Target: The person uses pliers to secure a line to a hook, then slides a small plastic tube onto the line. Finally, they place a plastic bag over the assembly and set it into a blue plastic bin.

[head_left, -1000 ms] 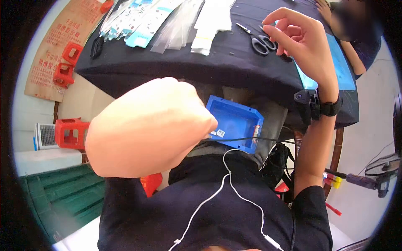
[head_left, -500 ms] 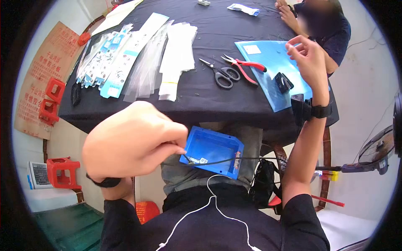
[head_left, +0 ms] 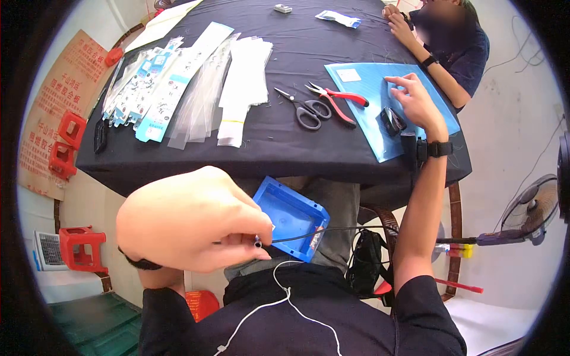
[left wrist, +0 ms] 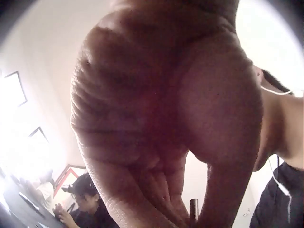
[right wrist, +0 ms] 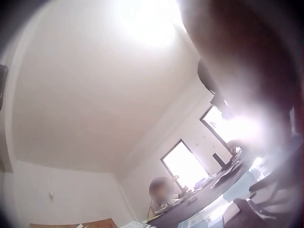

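In the head view my left hand (head_left: 196, 222) is raised close to the camera, its thumb and fingers pinching the end of a thin dark cable (head_left: 309, 234). A small metal tip (left wrist: 194, 209) shows between the fingers in the left wrist view. Beneath and beside that hand lies a blue tray (head_left: 288, 216) on the lap. My right hand (head_left: 417, 105) is over the blue folder (head_left: 371, 139), its fingers loosely bent and holding nothing visible. Just below its fingers, a black object (head_left: 392, 121) lies on the folder.
Red-handled pliers (head_left: 341, 102) and black scissors (head_left: 309, 113) lie left of the folder. White strips (head_left: 244, 77), clear sleeves (head_left: 199, 101) and printed packaging (head_left: 160, 107) cover the table's left part. Another person (head_left: 454, 53) sits at the far right. A fan (head_left: 534, 204) stands at right.
The head view has tilted toward the table. My right hand has come lower, over the folder near the black object. My left hand still pinches the cable, with its end now turned toward the camera.
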Available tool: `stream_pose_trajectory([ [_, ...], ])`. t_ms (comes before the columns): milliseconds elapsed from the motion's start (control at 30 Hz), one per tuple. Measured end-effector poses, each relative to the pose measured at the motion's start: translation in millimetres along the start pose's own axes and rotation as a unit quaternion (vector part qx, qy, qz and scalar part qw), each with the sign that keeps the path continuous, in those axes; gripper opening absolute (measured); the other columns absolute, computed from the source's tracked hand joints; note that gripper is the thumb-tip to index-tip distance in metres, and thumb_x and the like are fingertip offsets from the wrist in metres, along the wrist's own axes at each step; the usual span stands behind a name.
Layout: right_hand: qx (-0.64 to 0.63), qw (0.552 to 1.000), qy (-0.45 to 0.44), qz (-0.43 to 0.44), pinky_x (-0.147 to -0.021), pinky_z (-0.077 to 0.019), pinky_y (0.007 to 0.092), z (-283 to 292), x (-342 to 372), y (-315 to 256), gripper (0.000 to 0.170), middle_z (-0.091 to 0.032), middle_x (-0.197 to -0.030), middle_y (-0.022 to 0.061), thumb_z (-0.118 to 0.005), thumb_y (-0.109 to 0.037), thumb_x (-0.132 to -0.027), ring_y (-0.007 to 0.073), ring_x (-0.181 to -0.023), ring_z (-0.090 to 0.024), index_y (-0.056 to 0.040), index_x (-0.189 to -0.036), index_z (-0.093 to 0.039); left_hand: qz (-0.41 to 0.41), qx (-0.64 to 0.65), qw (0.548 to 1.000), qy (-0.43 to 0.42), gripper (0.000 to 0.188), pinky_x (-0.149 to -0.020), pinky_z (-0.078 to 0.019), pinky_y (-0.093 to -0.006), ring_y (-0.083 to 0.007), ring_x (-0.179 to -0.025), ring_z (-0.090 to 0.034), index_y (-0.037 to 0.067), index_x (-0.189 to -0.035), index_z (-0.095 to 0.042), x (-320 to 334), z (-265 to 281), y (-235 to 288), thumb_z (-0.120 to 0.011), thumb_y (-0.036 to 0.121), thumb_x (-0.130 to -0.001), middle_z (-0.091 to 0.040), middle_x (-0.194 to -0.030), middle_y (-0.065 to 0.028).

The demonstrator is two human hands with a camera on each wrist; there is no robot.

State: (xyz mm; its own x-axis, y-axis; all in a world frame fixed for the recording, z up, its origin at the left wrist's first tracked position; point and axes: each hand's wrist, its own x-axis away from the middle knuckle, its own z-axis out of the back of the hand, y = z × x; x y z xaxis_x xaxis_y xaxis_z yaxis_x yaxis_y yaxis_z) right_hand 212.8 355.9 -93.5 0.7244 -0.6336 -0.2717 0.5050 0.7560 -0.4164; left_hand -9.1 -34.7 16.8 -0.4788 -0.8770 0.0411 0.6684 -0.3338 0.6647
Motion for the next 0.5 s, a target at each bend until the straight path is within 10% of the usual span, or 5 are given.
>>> stream_pose_trajectory([
  [500, -0.049, 0.995, 0.065, -0.061, -0.078, -0.0565, 0.0346, 4.6, -2.3, -8.9, 0.023, -0.076, -0.098, 0.0127, -0.077, -0.013, -0.087, 0.0222, -0.085, -0.073, -0.0077, -0.11, -0.077, 0.084, 0.044, 0.995, 0.018, 0.066, -0.07, -0.0589, -0.0315, -0.0203, -0.078, -0.073, 0.006, -0.131, -0.069, 1.3, 12.1, -24.6, -0.092, 0.019, -0.07, -0.076, -0.093, -0.0107],
])
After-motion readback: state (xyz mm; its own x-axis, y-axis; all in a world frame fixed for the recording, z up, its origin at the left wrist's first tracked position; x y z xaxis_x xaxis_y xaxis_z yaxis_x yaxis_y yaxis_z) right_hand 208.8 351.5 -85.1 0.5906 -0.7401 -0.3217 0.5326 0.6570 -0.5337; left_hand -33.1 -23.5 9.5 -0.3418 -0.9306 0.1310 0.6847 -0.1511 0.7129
